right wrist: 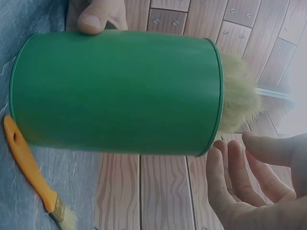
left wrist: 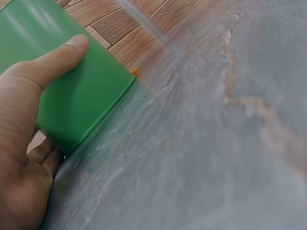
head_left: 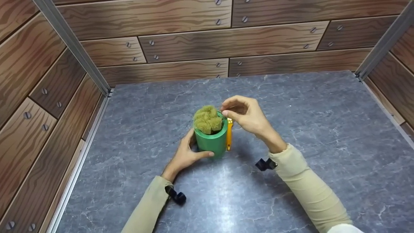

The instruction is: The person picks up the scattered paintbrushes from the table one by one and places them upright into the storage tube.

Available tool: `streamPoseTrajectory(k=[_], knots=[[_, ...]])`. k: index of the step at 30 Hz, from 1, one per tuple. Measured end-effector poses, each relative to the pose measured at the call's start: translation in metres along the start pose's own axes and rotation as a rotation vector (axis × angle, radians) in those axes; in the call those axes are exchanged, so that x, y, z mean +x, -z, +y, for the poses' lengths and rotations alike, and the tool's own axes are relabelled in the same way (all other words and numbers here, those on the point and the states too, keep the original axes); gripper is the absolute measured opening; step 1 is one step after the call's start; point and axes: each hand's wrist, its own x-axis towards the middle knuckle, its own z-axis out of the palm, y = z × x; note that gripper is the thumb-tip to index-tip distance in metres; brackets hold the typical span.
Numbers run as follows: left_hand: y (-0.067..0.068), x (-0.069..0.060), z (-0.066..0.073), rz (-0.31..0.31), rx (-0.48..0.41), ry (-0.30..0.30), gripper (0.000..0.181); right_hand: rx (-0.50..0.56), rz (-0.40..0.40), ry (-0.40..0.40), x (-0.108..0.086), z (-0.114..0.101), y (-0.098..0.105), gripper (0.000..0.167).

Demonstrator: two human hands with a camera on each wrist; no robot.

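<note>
A green can (head_left: 212, 144) stands upright on the table, with a fuzzy olive-green mass like moss (head_left: 207, 119) rising above its rim. My left hand (head_left: 187, 153) grips the can from the left, thumb across its front; the other fingers are partly hidden behind it. At the right side of the rim is my right hand (head_left: 247, 115), fingers bent and thumb close to the fingertips. In the right wrist view no object shows between those fingertips. A flat brush (right wrist: 31, 165) with an orange handle and pale bristles lies on the table beside the can.
The grey marbled table (head_left: 145, 129) is bounded by wood-patterned walls (head_left: 194, 42) at the back and both sides. Metal posts (head_left: 76, 48) stand at the back corners. Black camera mounts (head_left: 266, 164) sit on both wrists.
</note>
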Motion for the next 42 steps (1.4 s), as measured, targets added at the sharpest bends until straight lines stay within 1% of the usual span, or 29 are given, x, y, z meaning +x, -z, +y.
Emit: streamPoseTrajectory(k=[4, 9, 18, 22, 28, 32, 38, 42], knots=[[0.0, 0.0, 0.001, 0.002, -0.001, 0.018, 0.108, 0.0, 0.012, -0.008, 0.0, 0.002, 0.004, 0.019], [0.001, -0.001, 0.001, -0.001, 0.0, 0.01, 0.108, -0.02, 0.016, -0.039, 0.0, 0.009, 0.007, 0.019], [0.001, -0.001, -0.001, -0.008, 0.01, 0.002, 0.1, -0.114, 0.03, -0.091, 0.005, 0.029, 0.011, 0.021], [0.0, -0.001, 0.001, -0.013, 0.009, 0.003, 0.101, -0.185, 0.018, -0.116, 0.007, 0.039, 0.011, 0.02], [0.001, -0.001, 0.002, -0.024, -0.005, 0.002, 0.102, -0.338, -0.004, -0.124, 0.01, 0.057, 0.007, 0.02], [0.002, -0.001, 0.002, -0.033, -0.017, 0.005, 0.099, -0.413, -0.041, -0.156, 0.013, 0.068, 0.004, 0.017], [0.001, -0.001, 0.001, -0.032, -0.014, 0.014, 0.1, -0.564, -0.133, -0.239, 0.015, 0.079, 0.002, 0.014], [0.0, -0.001, 0.001, -0.034, -0.018, 0.014, 0.101, -0.624, -0.16, -0.312, 0.016, 0.084, 0.0, 0.013]])
